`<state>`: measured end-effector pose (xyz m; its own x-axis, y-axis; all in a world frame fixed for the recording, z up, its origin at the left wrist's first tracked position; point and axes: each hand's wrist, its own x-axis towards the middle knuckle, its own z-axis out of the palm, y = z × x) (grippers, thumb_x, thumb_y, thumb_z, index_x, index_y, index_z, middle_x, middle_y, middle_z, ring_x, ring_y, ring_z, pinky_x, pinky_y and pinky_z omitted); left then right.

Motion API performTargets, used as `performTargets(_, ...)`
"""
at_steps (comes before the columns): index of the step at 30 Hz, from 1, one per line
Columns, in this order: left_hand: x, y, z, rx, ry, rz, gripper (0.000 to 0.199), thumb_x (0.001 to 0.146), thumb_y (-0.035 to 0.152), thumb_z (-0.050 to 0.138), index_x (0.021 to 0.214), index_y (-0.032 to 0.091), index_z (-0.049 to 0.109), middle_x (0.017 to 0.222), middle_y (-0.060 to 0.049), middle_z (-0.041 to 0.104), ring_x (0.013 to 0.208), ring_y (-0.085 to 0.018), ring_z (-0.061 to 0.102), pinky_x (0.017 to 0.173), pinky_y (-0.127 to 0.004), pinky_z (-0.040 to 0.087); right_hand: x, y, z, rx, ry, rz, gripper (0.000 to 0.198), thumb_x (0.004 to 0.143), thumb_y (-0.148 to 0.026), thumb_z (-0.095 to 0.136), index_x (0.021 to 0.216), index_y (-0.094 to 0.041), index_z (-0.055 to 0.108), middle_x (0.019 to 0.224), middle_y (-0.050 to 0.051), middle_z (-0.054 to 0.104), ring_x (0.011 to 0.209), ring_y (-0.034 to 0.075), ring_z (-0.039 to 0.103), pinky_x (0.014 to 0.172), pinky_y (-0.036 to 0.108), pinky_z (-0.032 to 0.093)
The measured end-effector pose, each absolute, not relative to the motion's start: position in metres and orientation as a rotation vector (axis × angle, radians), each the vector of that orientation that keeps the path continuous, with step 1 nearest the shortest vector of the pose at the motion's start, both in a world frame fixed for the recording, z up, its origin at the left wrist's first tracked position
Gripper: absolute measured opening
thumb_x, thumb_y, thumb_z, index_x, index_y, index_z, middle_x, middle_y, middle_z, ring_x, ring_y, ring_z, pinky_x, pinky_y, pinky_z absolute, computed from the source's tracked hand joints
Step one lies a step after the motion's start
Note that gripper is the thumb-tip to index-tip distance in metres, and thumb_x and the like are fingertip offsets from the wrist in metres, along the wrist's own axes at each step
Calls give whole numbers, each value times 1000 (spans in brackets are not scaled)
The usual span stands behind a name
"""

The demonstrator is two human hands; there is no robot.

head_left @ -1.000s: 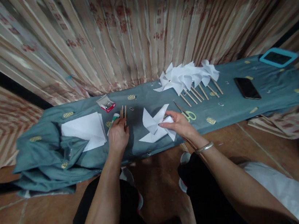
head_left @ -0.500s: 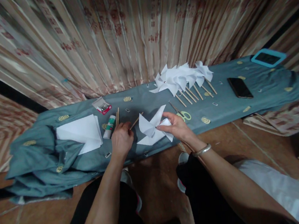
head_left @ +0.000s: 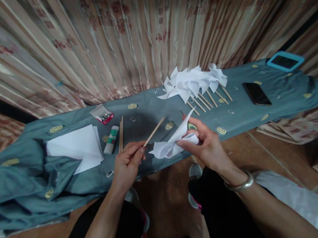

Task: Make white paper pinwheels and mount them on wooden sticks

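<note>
My left hand (head_left: 129, 162) pinches a thin wooden stick (head_left: 155, 130), its free end slanting up to the right. In my right hand (head_left: 204, 140) is a white paper pinwheel (head_left: 171, 145), gripped near its centre between thumb and fingers and tilted toward me. Stick and pinwheel are apart. Behind the right fingers the green-handled scissors (head_left: 190, 125) are mostly hidden. Left of my left hand lie a few more wooden sticks (head_left: 121, 133) and a glue stick (head_left: 111, 139) with a green label.
Several pinwheels on sticks (head_left: 192, 83) lie in a row at the back. A small open box of metal pins (head_left: 103, 114), a stack of white paper (head_left: 76, 147), a black phone (head_left: 257, 93) and a blue-framed tablet (head_left: 285, 61) rest on the green cloth (head_left: 143, 109).
My left hand has lifted the stick off the cloth, beside the others. My right hand has raised and tilted the pinwheel, moving slightly right and toward me.
</note>
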<state>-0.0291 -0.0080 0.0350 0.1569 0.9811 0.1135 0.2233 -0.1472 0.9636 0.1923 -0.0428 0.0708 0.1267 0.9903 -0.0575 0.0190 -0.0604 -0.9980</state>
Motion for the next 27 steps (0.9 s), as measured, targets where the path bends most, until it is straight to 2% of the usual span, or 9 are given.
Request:
performTargets(6,-26,-19,46,1493,1149,1062,23,80,30,61,90,19,77,65,0,59,51,-10,49,48,-21,40,190,-51,78,-1316,-1107,1020,72,71,-31,76,135,-24,44,83,-2,72,66,15,63,61,27,51)
performTargets(9,-26,-24,50,1484,1170,1081,19,77,28,64,89,22,78,73,-2,65,58,-11,55,52,-22,44,189,-58,81,-1354,-1202,844,68,75,-29,74,137,-27,45,83,-3,72,69,15,64,62,27,51)
performTargets(12,-26,-28,54,1475,1173,1095,17,75,27,66,87,25,78,80,-3,69,67,-14,61,58,-22,49,189,-64,83,-1392,-1279,738,64,78,-27,72,137,-29,46,81,-3,71,66,14,63,55,25,48)
performTargets(15,-26,-30,56,1487,1178,1106,15,74,26,67,84,27,79,80,-3,70,73,-16,64,61,-22,50,189,-69,84,-1401,-1316,697,63,80,-25,71,138,-31,45,86,-3,73,65,14,64,52,24,49)
performTargets(21,-26,-34,60,1525,1196,1081,13,74,25,68,81,27,79,78,-4,71,72,-17,64,63,-24,52,191,-77,86,-1395,-1343,629,67,81,-22,70,140,-34,42,98,-1,73,80,17,69,60,27,56)
performTargets(27,-24,-35,62,1514,1151,1076,14,75,31,68,81,27,80,75,-6,70,69,-19,64,58,-26,51,191,-77,83,-1391,-1361,640,66,81,-23,70,140,-35,43,99,0,73,82,19,70,61,29,58)
